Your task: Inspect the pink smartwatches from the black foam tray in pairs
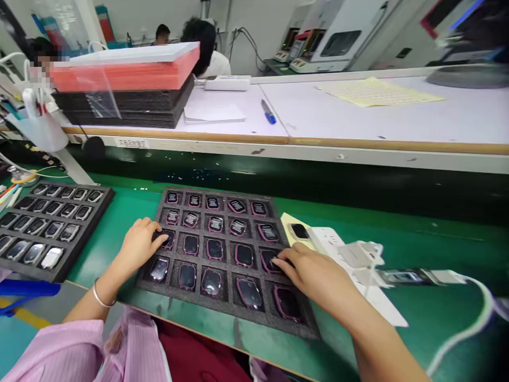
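Black foam tray [228,310], long axis running away; left hand [139,246], right hand [314,273] flat, fingers spread on it

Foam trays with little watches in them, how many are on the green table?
2. One tray lies in the middle under both hands; the other tray lies at the left edge, partly cut off by the picture.

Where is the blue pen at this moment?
In the head view, the blue pen lies on the white raised bench beyond the green work surface, just right of a white paper pad and the stack of black and orange foam sheets.
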`<state>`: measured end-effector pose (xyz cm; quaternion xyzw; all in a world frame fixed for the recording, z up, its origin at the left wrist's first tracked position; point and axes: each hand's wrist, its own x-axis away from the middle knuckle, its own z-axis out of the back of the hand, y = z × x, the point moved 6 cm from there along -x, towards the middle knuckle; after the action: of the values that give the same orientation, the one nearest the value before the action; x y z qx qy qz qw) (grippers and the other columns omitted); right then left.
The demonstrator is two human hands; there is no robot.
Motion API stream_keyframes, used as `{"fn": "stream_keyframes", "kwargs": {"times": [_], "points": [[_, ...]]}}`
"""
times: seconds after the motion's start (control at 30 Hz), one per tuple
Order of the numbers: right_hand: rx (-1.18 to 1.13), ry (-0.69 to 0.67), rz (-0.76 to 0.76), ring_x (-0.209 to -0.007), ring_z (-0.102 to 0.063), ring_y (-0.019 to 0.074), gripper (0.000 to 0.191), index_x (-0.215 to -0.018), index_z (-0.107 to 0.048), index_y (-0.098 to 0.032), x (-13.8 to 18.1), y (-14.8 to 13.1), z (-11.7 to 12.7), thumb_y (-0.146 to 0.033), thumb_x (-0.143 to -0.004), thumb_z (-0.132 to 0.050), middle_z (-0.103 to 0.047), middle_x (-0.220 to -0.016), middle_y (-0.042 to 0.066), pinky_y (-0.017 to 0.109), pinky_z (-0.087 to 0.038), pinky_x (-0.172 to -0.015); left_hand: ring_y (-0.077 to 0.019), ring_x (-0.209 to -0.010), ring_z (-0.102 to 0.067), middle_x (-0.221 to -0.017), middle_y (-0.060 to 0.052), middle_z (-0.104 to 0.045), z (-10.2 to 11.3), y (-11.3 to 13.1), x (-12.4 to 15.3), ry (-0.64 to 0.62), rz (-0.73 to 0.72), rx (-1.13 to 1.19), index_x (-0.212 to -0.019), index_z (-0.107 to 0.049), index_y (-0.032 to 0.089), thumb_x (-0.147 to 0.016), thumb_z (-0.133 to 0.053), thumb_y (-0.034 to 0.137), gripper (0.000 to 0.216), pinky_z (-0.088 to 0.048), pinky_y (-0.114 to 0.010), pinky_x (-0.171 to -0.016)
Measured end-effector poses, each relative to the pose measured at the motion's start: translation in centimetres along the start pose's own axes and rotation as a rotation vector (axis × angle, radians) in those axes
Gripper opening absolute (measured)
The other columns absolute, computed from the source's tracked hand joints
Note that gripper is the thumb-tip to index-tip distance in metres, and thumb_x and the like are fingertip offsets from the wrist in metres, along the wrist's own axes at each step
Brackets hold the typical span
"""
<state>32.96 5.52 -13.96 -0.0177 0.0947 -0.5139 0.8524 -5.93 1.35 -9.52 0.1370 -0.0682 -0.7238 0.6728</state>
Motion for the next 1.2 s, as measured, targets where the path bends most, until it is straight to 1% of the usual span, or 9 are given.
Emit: {"fn": "stream_keyframes", "kwargs": {"times": [0.27,0.4,0.5,0.63,0.77,0.87,0.93,1.03,1.2], "points": [[-0.112,-0.054,-0.157,-0.078,-0.067,0.0253,0.031,-0.094,-0.076,-0.021,1.1,-0.9,0.7,-0.025,-0.102,-0.046,-0.064,-0.086,0.009,0.036,-0.050,-0.072,-0.0347,-0.099,-0.058,-0.100,-0.015,-0.060,-2.7,-0.4,1.2,0.131,0.021,0.014,-0.107,-0.069,0.015,-0.095,-0.055,0.048,0.037,-0.050,-0.053,-0.095],[-0.072,0.094,-0.245,-0.083,-0.065,0.0268,0.036,-0.118,-0.076,-0.014,2.1,-2.2,1.1,-0.014,-0.098,-0.046,-0.062,-0.093,0.013,0.038,-0.051,-0.074,-0.0371,-0.104,-0.058,-0.101,-0.015,-0.063,-2.5,-0.3,1.1,0.219,0.023,0.095,-0.106,-0.063,0.018,-0.094,-0.053,0.051,0.037,-0.048,-0.055,-0.096],[-0.008,0.176,-0.177,-0.074,-0.058,0.0247,0.041,-0.116,-0.078,-0.015,3.0,-4.7,1.0,-0.006,-0.094,-0.044,-0.058,-0.088,0.012,0.035,-0.045,-0.063,-0.0335,-0.096,-0.063,-0.096,-0.012,-0.067,-2.4,0.2,1.1,0.174,0.018,0.254,-0.105,-0.059,0.021,-0.092,-0.054,0.052,0.034,-0.052,-0.049,-0.089],[-0.132,0.312,-0.007,-0.079,-0.058,0.0210,0.039,-0.112,-0.076,-0.020,4.3,-7.6,2.7,-0.005,-0.097,-0.043,-0.057,-0.092,0.009,0.033,-0.046,-0.066,-0.0264,-0.081,-0.066,-0.097,-0.009,-0.070,-2.4,0.1,1.4,0.149,0.091,0.453,-0.109,-0.057,0.021,-0.091,-0.056,0.053,0.037,-0.055,-0.040,-0.077],[-0.162,0.459,-0.070,-0.082,-0.058,0.0212,0.033,-0.111,-0.073,-0.016,5.2,-6.8,5.0,-0.006,-0.099,-0.044,-0.055,-0.092,0.009,0.034,-0.046,-0.069,-0.0226,-0.081,-0.067,-0.110,-0.011,-0.070,-2.2,-1.1,1.7,0.211,0.196,0.630,-0.122,-0.056,0.018,-0.087,-0.063,0.057,0.053,-0.055,-0.037,-0.075],[-0.101,0.441,-0.120,-0.082,-0.057,0.0224,0.035,-0.111,-0.075,-0.015,4.9,-5.3,4.4,-0.006,-0.097,-0.044,-0.055,-0.092,0.010,0.035,-0.043,-0.069,-0.0162,-0.066,-0.062,-0.090,-0.004,-0.069,-1.9,-1.4,1.2,0.181,0.278,0.954,-0.117,-0.057,0.017,-0.082,-0.072,0.060,0.057,-0.052,-0.029,-0.064],[-0.046,0.362,-0.151,-0.083,-0.056,0.0233,0.038,-0.114,-0.076,-0.016,4.4,-4.6,3.1,-0.006,-0.095,-0.045,-0.056,-0.094,0.011,0.035,-0.040,-0.069,-0.0129,-0.057,-0.056,-0.074,0.001,-0.063,-1.6,-0.7,0.5,0.095,0.339,1.175,-0.112,-0.056,0.017,-0.075,-0.082,0.060,0.062,-0.047,-0.025,-0.057],[0.020,0.279,-0.161,-0.084,-0.055,0.0225,0.041,-0.115,-0.078,-0.019,3.8,-4.5,1.5,-0.003,-0.092,-0.048,-0.056,-0.093,0.010,0.033,-0.034,-0.070,-0.0099,-0.053,-0.054,-0.079,-0.001,-0.068,-0.7,1.4,-1.1,-0.009,0.385,1.350,-0.108,-0.057,0.017,-0.062,-0.093,0.057,0.071,-0.045,-0.022,-0.053],[-0.016,0.431,-0.093,-0.084,-0.055,0.0190,0.039,-0.107,-0.078,-0.021,4.3,-6.0,2.5,-0.001,-0.094,-0.047,-0.054,-0.101,0.008,0.034,-0.033,-0.074,-0.0095,-0.056,-0.053,-0.079,-0.001,-0.065,-0.5,5.9,-4.1,-0.102,0.293,1.456,-0.108,-0.063,0.015,-0.059,-0.095,0.054,0.071,-0.041,-0.022,-0.053]]}}
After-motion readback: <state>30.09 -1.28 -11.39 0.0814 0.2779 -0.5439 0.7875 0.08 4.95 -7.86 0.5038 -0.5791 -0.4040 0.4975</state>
